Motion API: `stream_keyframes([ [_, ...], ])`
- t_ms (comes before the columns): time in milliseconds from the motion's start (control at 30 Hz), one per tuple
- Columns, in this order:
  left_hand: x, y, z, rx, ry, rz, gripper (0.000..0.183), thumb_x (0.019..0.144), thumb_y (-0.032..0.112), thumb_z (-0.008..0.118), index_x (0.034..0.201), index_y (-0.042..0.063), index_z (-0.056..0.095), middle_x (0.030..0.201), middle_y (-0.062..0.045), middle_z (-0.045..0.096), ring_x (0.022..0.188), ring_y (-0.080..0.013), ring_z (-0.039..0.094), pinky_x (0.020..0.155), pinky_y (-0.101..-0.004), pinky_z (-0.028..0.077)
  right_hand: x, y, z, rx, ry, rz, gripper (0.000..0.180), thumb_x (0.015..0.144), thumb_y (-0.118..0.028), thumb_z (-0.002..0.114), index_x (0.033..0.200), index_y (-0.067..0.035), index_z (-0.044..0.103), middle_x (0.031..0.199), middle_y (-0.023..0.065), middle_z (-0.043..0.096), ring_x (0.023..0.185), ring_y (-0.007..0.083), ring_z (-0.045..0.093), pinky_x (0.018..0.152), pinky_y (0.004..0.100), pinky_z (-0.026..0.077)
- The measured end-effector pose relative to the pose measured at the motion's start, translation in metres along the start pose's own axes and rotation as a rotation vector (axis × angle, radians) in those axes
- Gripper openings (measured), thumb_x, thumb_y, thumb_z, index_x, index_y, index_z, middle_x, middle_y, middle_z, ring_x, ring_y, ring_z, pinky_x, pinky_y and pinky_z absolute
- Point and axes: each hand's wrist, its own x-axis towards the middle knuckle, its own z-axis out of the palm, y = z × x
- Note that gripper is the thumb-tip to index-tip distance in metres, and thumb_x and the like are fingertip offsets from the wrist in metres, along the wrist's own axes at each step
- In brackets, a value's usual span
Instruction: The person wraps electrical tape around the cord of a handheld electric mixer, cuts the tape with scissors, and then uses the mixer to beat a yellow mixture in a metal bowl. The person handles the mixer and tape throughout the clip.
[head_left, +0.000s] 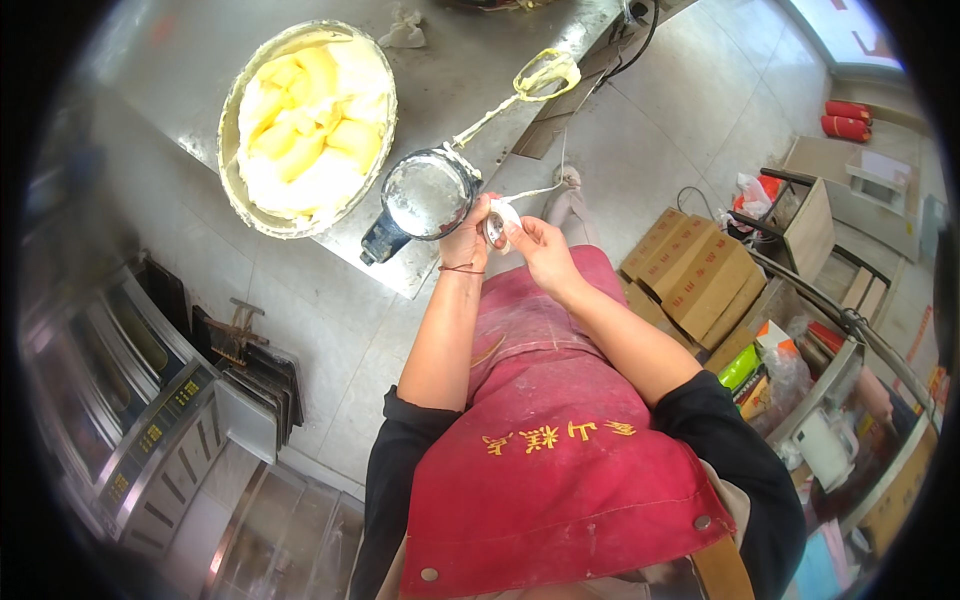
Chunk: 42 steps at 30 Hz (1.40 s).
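Between my hands is a small white roll, apparently tape (495, 227). The fingers of my left hand (471, 232) are around its left side, close beside the dark body of a handheld electric mixer (429, 193); whether they also grip the mixer is hidden. My right hand (541, 251) pinches the roll's right edge. A whitish cord (534, 193) runs from the roll area to the right, then upward. The mixer's wire beater (547, 75), coated in yellow cream, points up and right over the table. To the left, a large bowl (223, 150) holds pale yellow and white cream.
The metal worktable (442, 90) has its corner just left of my hands. A crumpled white bag (403, 28) lies on it. Cardboard boxes (697, 270) and a cluttered shelf (817, 382) stand at right. Trays (251, 412) and an oven-like appliance (161, 427) are at lower left.
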Motion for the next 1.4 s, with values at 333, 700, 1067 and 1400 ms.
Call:
stream_keyframes([
  [333,-0.005,-0.005,0.011,-0.017,0.126,0.107,0.007,0.082,0.003,0.064,0.087,0.000,0.061,0.085,-0.012,0.065,0.079,-0.0218,0.064,0.073,-0.0329,0.054,-0.007,-0.027,-0.015,0.033,0.010,0.115,0.030,0.095,-0.029,0.048,0.083,-0.004,0.060,0.075,0.0003,0.061,0.068,0.0059,0.049,0.068,0.0224,0.040],
  [700,-0.008,-0.009,0.022,-0.072,0.271,0.114,0.007,0.082,0.003,0.065,0.082,0.006,0.059,0.084,-0.012,0.065,0.080,-0.0233,0.065,0.074,-0.0341,0.055,-0.019,-0.044,-0.025,0.361,-0.027,0.134,0.023,0.092,-0.028,0.054,0.092,-0.006,0.059,0.086,0.0028,0.064,0.081,0.0108,0.059,0.077,0.0271,0.047],
  [1067,-0.009,-0.010,0.012,-0.045,0.141,0.120,0.005,0.083,0.003,0.064,0.081,0.008,0.061,0.087,-0.009,0.066,0.078,-0.0199,0.064,0.074,-0.0351,0.056,0.032,-0.068,-0.025,0.648,0.177,0.438,0.026,0.085,-0.031,0.065,0.093,-0.007,0.058,0.089,0.0036,0.062,0.083,0.0125,0.056,0.071,0.0252,0.046],
  [1400,-0.011,-0.011,0.008,0.048,0.054,0.113,0.013,0.080,-0.003,0.063,0.092,0.003,0.060,0.086,-0.006,0.064,0.078,-0.0148,0.063,0.071,-0.0261,0.056,0.041,-0.043,-0.028,0.294,0.080,0.185,0.040,0.087,-0.028,0.062,0.112,0.002,0.055,0.111,0.0113,0.059,0.106,0.0195,0.054,0.091,0.0324,0.042],
])
